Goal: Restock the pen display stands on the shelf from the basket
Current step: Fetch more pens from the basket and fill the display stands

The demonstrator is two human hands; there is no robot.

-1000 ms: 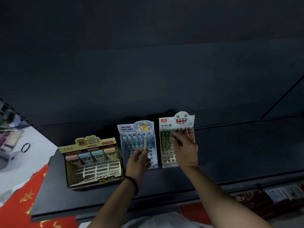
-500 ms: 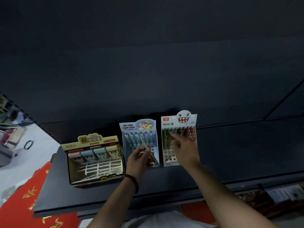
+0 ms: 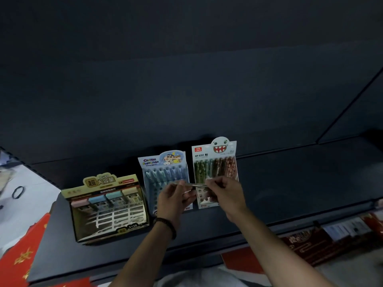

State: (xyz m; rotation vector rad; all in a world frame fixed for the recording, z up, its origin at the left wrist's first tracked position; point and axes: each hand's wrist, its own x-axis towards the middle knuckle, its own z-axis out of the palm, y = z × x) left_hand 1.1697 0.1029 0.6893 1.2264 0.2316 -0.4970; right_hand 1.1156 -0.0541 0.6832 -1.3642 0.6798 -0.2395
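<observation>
While the dark shelf carries three displays across the lower middle of the frame, a single restocking step is judged to be in hand: one pen is being passed or turned between the two hands before it is seated. The left hand is raised in front of the blue stand, the right hand in front of the white one. Each grip is narrowed to a pinch of thumb and fingertips on one end of the slim pen. The pen is held level, across the gap between the two stands, clear of both.

For the next move, a choice of stand is called for. The pen must then be released by one hand, tipped upright and lowered into a free hole. Which stand is meant cannot be told.

Of the containers, the largest is the yellow display box, at the lower left. Its back row is filled with pastel pink, blue and yellow pieces, while the white-divided cells in front appear bare.

The white stand, topped by a toothy monster face, is stocked along its top row with green and brown patterned pens. Open holes are seen below them.

The blue stand, headed by a cartoon card, is filled with one row of pale blue pens. Its lower part is largely hidden by the left hand.

The basket is not seen in the frame.
</observation>
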